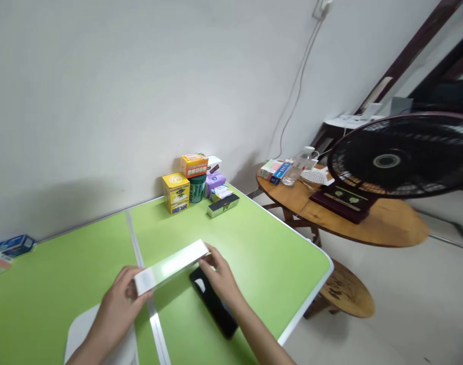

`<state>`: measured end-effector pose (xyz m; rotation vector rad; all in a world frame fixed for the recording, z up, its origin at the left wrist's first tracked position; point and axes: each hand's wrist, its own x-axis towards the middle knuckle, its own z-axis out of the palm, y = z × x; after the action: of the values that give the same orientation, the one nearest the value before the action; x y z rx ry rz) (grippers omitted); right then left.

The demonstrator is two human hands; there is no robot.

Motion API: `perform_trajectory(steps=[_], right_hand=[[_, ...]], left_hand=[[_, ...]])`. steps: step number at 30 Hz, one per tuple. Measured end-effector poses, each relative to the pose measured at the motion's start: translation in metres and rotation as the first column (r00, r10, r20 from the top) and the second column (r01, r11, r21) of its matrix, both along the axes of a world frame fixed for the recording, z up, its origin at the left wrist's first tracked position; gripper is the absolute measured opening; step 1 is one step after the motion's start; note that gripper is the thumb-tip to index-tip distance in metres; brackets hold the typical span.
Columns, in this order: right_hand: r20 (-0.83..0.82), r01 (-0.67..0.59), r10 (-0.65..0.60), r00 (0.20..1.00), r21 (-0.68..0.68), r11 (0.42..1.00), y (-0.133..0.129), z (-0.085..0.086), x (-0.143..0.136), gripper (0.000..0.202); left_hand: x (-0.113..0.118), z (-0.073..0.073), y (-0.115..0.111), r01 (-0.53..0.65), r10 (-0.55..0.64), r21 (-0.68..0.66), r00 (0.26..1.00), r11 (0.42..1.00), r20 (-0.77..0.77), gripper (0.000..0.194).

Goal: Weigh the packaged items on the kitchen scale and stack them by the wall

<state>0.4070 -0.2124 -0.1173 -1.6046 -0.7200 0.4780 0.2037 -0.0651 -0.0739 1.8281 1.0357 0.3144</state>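
A long, narrow white box (175, 263) is held above the green table (254, 258), slanting up to the right. My left hand (120, 299) grips its near left end, thumb below and fingers behind. At the far right end, my right hand (219, 274) pinches the box between thumb and fingers. Below the right hand and forearm lies a black phone-like object (216, 306), partly covered by them. A white flat panel (81, 327) on the table is partly hidden under my left forearm.
By the wall stand a yellow box (176, 193), an orange box (194, 165), a green canister (197, 188), a purple pack (215, 182) and a slim dark-topped box (223, 205). Blue boxes (16, 245) lie far left. Right, a wooden table (391, 223) holds a fan (387, 161) and bottle (296, 170).
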Motion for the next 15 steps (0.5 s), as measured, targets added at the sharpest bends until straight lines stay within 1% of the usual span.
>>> perform_trajectory(steps=[1,3,5,7,9,11,13,15], right_hand=[[-0.011,0.072,-0.072,0.997,0.011,0.997,-0.009,-0.004,0.018,0.044],[-0.043,0.206,-0.206,0.978,-0.002,0.979,-0.023,-0.015,0.056,0.047],[-0.061,0.303,-0.304,0.951,-0.036,0.952,-0.034,-0.026,0.094,0.052],[-0.065,0.361,-0.365,0.929,-0.065,0.93,-0.039,-0.037,0.13,0.058],[-0.063,0.397,-0.404,0.913,-0.095,0.913,-0.04,-0.046,0.164,0.063],[-0.058,0.427,-0.436,0.898,-0.127,0.895,-0.037,-0.053,0.194,0.066],[-0.045,0.443,-0.453,0.89,-0.151,0.884,-0.03,-0.058,0.22,0.07],[-0.027,0.446,-0.456,0.89,-0.162,0.88,-0.021,-0.062,0.241,0.075]], left_hand=[[0.03,-0.001,-0.006,0.061,-0.064,0.048,0.996,0.997,0.063,0.029],[0.089,-0.011,-0.018,0.16,-0.182,0.146,0.972,0.976,0.15,0.025],[0.142,-0.029,-0.029,0.195,-0.229,0.212,0.961,0.958,0.153,0.024],[0.187,-0.049,-0.039,0.194,-0.23,0.226,0.963,0.955,0.143,0.026],[0.225,-0.067,-0.048,0.182,-0.214,0.216,0.967,0.959,0.139,0.026],[0.257,-0.08,-0.053,0.165,-0.197,0.207,0.97,0.964,0.142,0.026],[0.282,-0.088,-0.055,0.136,-0.169,0.204,0.974,0.969,0.153,0.034],[0.301,-0.092,-0.052,0.096,-0.131,0.203,0.978,0.974,0.165,0.049]])
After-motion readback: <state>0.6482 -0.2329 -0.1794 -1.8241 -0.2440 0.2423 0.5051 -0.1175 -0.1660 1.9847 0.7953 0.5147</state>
